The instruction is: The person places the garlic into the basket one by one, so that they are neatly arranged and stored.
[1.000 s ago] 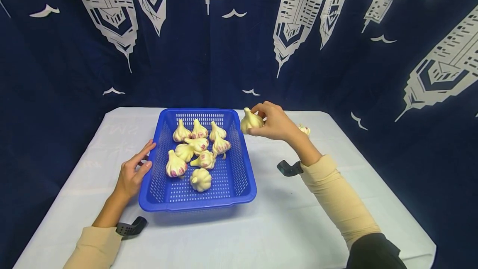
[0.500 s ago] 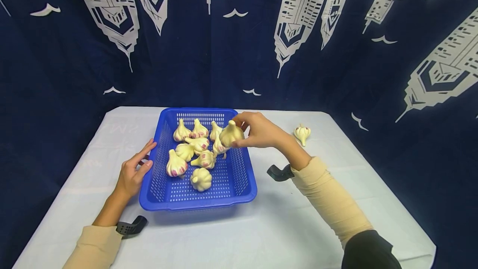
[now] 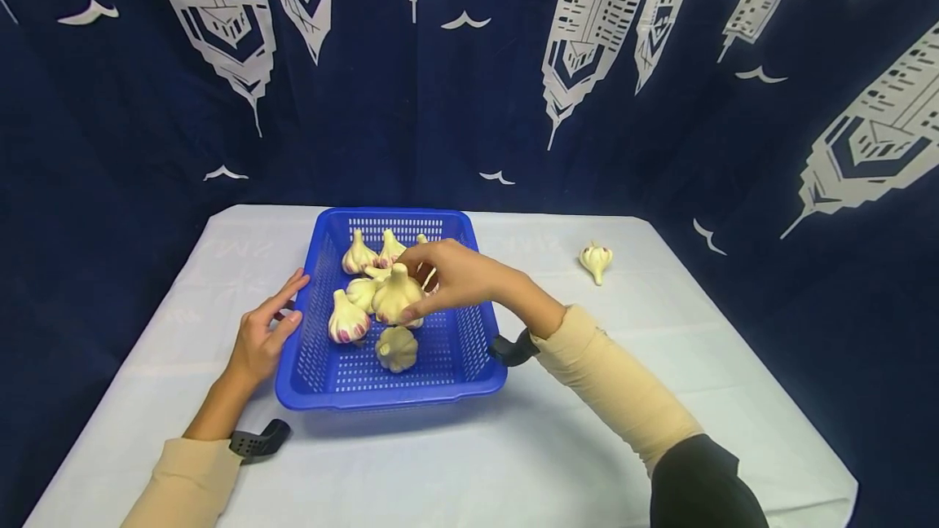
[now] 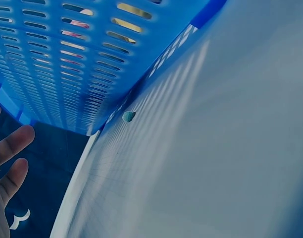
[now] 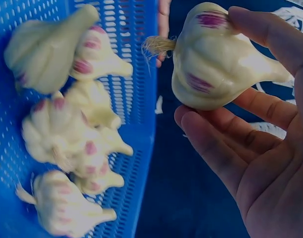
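My right hand point(image 3: 458, 271) pinches a garlic bulb point(image 3: 396, 297) between thumb and fingertips, above the middle of a blue perforated basket point(image 3: 389, 401). In the right wrist view the held garlic bulb point(image 5: 216, 59) shows purple streaks and a tuft of dry roots. Below and around it several more bulbs lie in the basket; a pale one point(image 3: 397, 349) is nearest the front, and a purple-streaked one point(image 3: 348, 319) is to its left. At the basket's left rim, my left hand point(image 3: 260, 336) rests its fingertips, with the fingers spread and relaxed.
A single garlic bulb point(image 3: 596, 261) lies on the white-covered table point(image 3: 587, 414), to the right of the basket. Behind the table hangs a dark blue curtain point(image 3: 411, 121) with white building prints. A small greenish speck point(image 4: 128, 116) shows on the cloth beside the basket.
My right hand has carried the garlic bulb leftward and lower, from beyond the basket's right rim to over its middle. The lone bulb on the right became fully visible. My left hand stays put.
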Tool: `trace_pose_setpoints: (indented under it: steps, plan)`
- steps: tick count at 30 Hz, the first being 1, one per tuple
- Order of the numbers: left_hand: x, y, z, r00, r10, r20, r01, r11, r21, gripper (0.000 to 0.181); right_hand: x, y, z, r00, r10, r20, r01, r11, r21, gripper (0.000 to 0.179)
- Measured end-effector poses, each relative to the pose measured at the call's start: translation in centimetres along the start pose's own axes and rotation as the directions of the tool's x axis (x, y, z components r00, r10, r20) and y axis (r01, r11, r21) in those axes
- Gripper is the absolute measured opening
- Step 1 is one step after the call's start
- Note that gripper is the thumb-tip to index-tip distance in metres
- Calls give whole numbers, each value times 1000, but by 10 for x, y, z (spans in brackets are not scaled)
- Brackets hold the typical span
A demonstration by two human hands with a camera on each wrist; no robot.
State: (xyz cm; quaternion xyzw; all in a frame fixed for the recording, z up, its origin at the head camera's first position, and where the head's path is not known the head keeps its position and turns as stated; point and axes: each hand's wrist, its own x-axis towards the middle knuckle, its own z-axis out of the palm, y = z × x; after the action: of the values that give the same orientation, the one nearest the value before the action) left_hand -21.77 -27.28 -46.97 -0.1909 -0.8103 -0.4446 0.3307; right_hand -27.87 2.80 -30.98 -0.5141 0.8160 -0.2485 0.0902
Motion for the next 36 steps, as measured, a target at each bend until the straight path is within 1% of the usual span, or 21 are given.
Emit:
trace_pose_setpoints:
  steps: [3, 6, 10, 16, 21, 25, 28, 32, 36]
  plan:
    - [0, -1, 0, 1000, 3, -1, -3, 1000, 2, 49, 9, -2, 8, 1000, -2, 30, 3, 1000, -27, 47]
    - [0, -2, 0, 1000, 9, -5, -9, 1000, -2, 49, 19, -3, 15, 998, -9, 66, 11, 1000, -28, 42]
    - [1, -2, -1, 1000, 14, -6, -14, 1000, -4, 49, 31, -2, 26, 993, -16, 119, 15, 1000, 13, 45]
    - [1, -4, -1, 1000, 12, -3, -12, 1000, -5, 49, 43, 0, 41, 985, -12, 171, 9, 1000, 20, 51]
    - [1, -4, 0, 1000, 5, 3, -5, 1000, 2, 48, 50, 4, 55, 975, 5, 224, -15, 999, 42, 55]
    - [1, -3, 0, 1000, 1, 3, -1, 1000, 3, 48, 54, 5, 65, 965, -24, 261, 17, 999, 31, 52]
    - [2, -3, 0, 1000, 2, 4, -2, 1000, 0, 48, 57, 5, 71, 961, -42, 272, 41, 999, 10, 50]
    - [2, -3, 0, 1000, 5, 3, -5, 1000, -11, 48, 59, 3, 77, 957, -24, 288, 34, 999, -29, 56]
    - [2, -4, 0, 1000, 6, -1, -6, 1000, -11, 48, 62, 1, 81, 949, -22, 313, 35, 999, -34, 47]
